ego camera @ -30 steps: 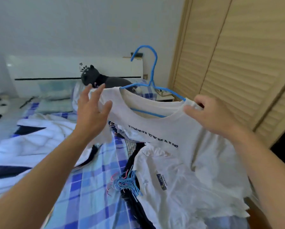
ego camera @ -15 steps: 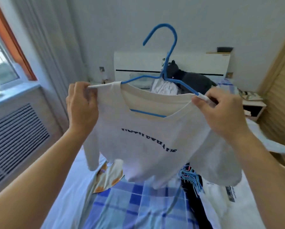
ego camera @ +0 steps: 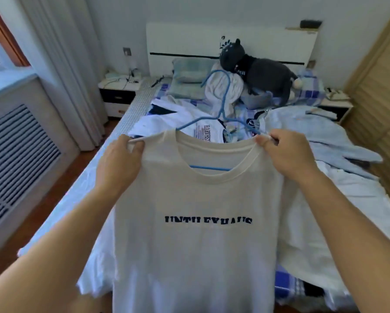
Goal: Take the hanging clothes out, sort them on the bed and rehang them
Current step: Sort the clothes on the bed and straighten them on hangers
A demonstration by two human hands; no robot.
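A white T-shirt (ego camera: pixel 196 249) with dark lettering across the chest hangs on a blue hanger (ego camera: pixel 223 105), held up over the foot of the bed (ego camera: pixel 130 109). My left hand (ego camera: pixel 119 163) pinches the shirt's left shoulder over the hanger's end. My right hand (ego camera: pixel 286 152) grips the right shoulder in the same way. The hanger's hook points up and away from me, and its lower bar shows through the neck opening. Several other clothes lie on the bed beyond: a white printed shirt (ego camera: pixel 203 132) and a pale blue shirt (ego camera: pixel 314 136).
A grey plush cat (ego camera: pixel 257 73) lies by the white headboard (ego camera: pixel 189 41). Nightstands (ego camera: pixel 119 96) flank the bed. A radiator cover (ego camera: pixel 15 154) and curtain (ego camera: pixel 60 71) line the left wall, wooden wardrobe doors (ego camera: pixel 379 105) the right.
My view has swung from the wardrobe to face the bed head-on. The shirt on its hanger now hangs lower and squarely in front of me, and my left hand has closed on its shoulder.
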